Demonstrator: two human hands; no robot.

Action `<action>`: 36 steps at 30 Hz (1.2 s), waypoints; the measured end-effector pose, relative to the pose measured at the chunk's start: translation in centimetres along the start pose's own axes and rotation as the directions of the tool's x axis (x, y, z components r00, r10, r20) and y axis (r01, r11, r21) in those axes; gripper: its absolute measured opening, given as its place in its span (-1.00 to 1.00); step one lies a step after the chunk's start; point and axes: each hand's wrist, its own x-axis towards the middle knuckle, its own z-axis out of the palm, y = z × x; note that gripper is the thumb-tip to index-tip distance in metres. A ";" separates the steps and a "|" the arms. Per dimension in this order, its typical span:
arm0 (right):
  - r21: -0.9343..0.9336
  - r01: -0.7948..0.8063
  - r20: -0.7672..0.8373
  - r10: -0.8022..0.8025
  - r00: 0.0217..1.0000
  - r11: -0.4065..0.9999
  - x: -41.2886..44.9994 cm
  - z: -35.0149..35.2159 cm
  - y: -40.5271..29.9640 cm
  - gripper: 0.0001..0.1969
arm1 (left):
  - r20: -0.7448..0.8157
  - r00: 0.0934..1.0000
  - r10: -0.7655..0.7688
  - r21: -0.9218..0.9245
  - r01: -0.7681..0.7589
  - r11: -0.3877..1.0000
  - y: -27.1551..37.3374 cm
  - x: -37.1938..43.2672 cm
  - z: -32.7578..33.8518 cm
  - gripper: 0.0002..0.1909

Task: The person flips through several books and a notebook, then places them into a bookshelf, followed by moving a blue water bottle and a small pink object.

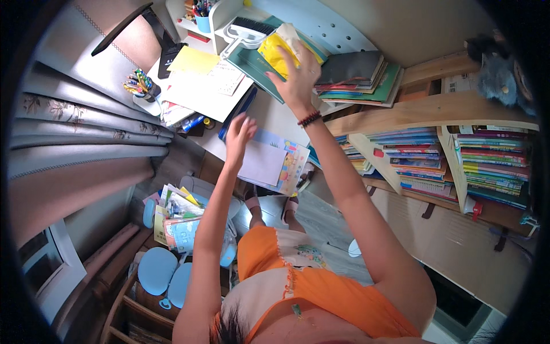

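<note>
My right hand [299, 75] is over a yellow soft packet [275, 48] on the desk, with white tissue [288, 33] at its top. Thumb and index finger are spread across the packet's front; whether the other fingers grip the tissue or packet, I cannot tell. Beneath the packet lies a dark green folder [249, 69]. My left hand [239, 139] hovers at the desk's near side, holding nothing, its fingers loosely bent. Beside it are a blank pale sheet [263, 163] and a colourful printed sheet or booklet [294, 165] that overhangs the desk edge.
A white dustpan with brush [245, 34] sits behind the folder. Stacked books [352, 71] stand to the right, above packed bookshelves [419, 159]. Papers [206, 92], a pen holder [148, 90] and a black lamp [165, 38] occupy the left. A blue-cushioned chair [157, 271] is below left.
</note>
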 end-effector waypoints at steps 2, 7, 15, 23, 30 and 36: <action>-0.030 0.155 0.096 -0.151 0.984 0.987 1.6 1.7 -0.3 -0.28 | -0.044 0.998 0.044 0.015 -0.043 0.999 0.2 4.8 3.1 -0.45; -0.257 0.444 0.448 -0.301 0.842 0.859 3.4 7.8 2.0 -0.50 | 0.047 0.995 -0.085 -0.346 0.096 0.933 0.3 11.7 7.5 -0.59; -0.417 0.429 0.487 -0.202 0.850 0.801 5.8 9.5 2.8 -0.67 | -0.038 0.999 -0.003 -0.229 -0.006 0.974 0.2 12.2 8.0 -0.69; -0.366 0.388 0.425 -0.218 0.878 0.846 8.3 10.7 3.9 -0.77 | -0.071 0.993 0.096 -0.158 -0.107 0.982 2.4 12.0 8.9 -0.71; -0.318 0.248 0.428 -0.095 0.899 0.915 8.0 10.3 9.4 -0.79 | -0.133 0.982 0.132 -0.154 -0.152 0.976 2.6 5.9 6.1 -0.72; -0.366 0.303 0.455 -0.114 0.883 0.880 6.5 12.0 8.5 -0.79 | -0.249 0.965 0.078 -0.309 -0.155 0.938 2.7 -5.3 -0.7 -0.72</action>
